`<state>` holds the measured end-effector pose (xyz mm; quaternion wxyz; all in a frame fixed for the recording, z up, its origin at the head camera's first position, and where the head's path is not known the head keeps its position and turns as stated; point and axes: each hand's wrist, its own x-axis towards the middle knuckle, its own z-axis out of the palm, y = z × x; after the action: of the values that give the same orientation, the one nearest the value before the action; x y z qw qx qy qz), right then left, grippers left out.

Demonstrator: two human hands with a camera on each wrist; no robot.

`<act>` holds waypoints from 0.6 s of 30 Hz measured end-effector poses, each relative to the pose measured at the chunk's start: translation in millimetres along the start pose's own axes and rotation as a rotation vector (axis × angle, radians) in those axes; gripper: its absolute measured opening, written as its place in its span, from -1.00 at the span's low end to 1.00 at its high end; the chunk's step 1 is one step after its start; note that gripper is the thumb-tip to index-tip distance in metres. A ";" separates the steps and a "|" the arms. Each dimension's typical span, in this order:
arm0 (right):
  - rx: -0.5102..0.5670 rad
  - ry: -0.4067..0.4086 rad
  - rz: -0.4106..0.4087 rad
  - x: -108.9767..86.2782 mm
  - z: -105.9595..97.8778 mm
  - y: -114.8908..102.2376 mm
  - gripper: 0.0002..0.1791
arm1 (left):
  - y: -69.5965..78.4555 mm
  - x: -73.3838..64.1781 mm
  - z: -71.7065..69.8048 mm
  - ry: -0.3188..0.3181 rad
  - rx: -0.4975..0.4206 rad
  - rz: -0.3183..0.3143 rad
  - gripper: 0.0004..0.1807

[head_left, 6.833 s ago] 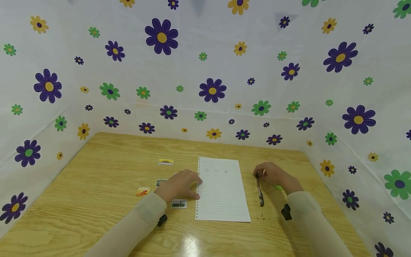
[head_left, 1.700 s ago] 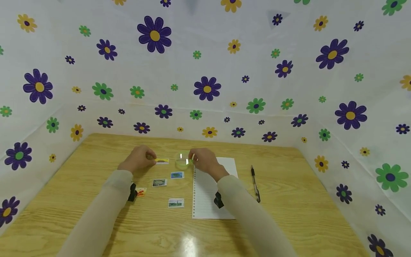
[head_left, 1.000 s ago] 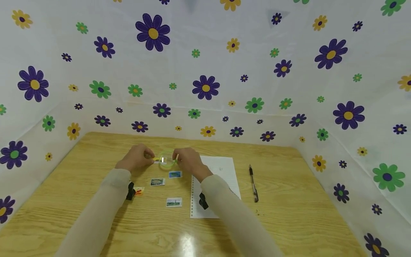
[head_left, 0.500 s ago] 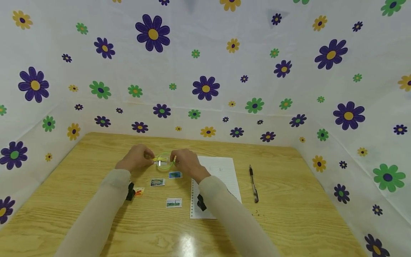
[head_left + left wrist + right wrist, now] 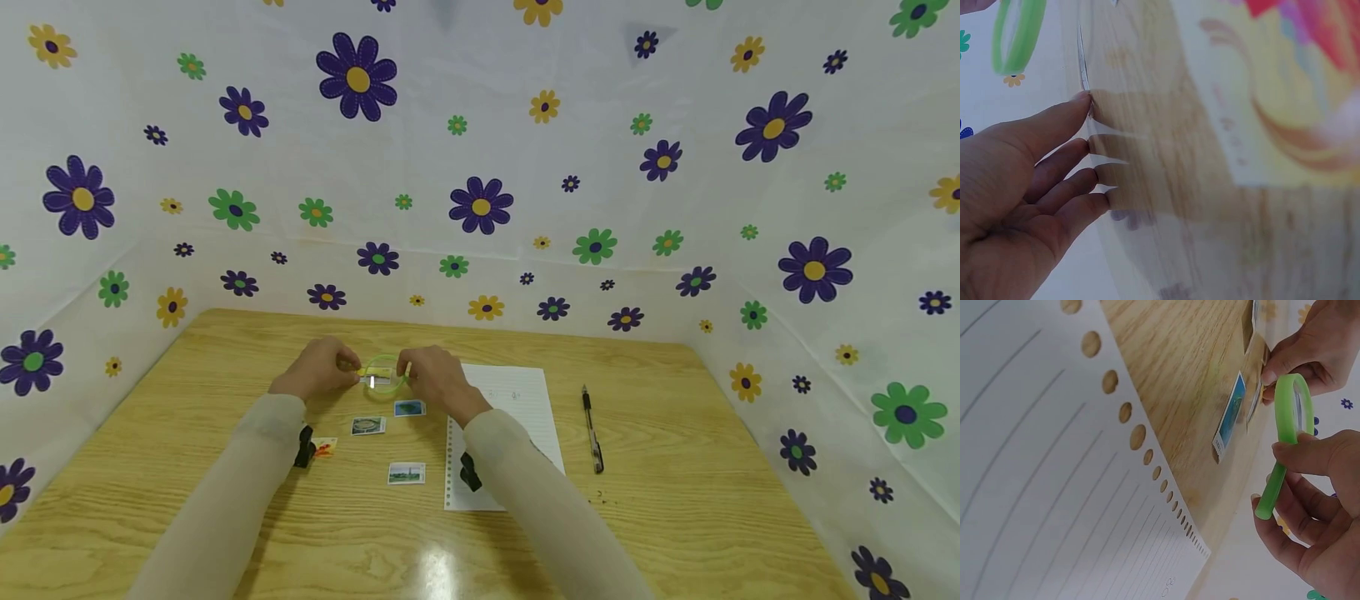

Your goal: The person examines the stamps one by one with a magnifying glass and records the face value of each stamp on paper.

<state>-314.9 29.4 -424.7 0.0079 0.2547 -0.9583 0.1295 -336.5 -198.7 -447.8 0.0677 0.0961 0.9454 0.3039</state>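
The person's left hand (image 5: pixel 318 367) pinched with thumb and fingertips the left end of a small yellow-and-white rectangular paper stamp (image 5: pixel 379 372), at the far part of the light-brown wooden table (image 5: pixel 667 417); whether it lay completely flat was not quite clear. The right hand (image 5: pixel 438 381) gripped the light-green round plastic magnifying glass (image 5: pixel 1284 415) by its handle, with the lens above the stamp. In my judgement, good viewing needed a steady, level lens and small changes of height, with the left fingertips covering only the edge.
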 end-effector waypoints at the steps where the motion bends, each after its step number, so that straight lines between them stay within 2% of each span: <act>1: -0.003 0.001 0.001 -0.3 0.1 0.0 -0.80 | 0.1 0.1 0.0 -0.002 0.002 0.004 -0.73; 18: -0.001 0.020 0.000 -2.9 2.1 2.4 -0.78 | -1.2 3.2 0.5 -0.014 0.007 -0.010 -0.73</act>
<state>-313.4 32.4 -427.6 0.0175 0.2532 -0.9582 0.1316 -339.7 -198.6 -449.2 0.0755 0.0938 0.9464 0.2997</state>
